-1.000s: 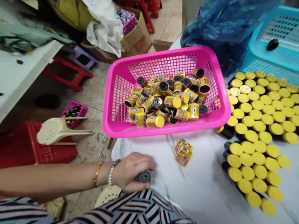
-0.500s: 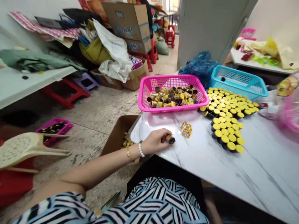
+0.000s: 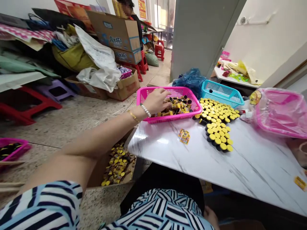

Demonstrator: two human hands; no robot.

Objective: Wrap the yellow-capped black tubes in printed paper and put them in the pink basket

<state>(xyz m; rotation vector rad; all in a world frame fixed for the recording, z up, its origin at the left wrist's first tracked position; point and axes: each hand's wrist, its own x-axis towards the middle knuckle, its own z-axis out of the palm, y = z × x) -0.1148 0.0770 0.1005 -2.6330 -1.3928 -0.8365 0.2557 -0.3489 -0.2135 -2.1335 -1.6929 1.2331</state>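
Observation:
My left hand (image 3: 157, 101) is inside the pink basket (image 3: 172, 120), over its left part, fingers apart and palm down. Small yellow-labelled canisters (image 3: 183, 105) with black ends lie jumbled beneath and beside it; whether the fingertips touch one is hidden. At the bottom, below the table edge, part of my right hand or forearm (image 3: 211, 218) shows, its fingers out of sight. In front of the basket, a few printed labels (image 3: 184, 136) lie on the white marbled table (image 3: 165, 147). To their right, canisters with yellow lids (image 3: 217, 134) stand upright in tight rows.
A turquoise basket (image 3: 223, 92) and blue plastic bag (image 3: 189, 80) sit behind the canisters. On the right is a pink bin with a clear liner (image 3: 280, 111). A carton of yellow-lidded canisters (image 3: 120, 164) stands on the floor at my left. Cardboard boxes (image 3: 112, 35) are stacked farther back.
My left hand has moved from the table's front edge, where it held a small canister, up and away into the pink basket. Its fingers have spread. The view has shifted right.

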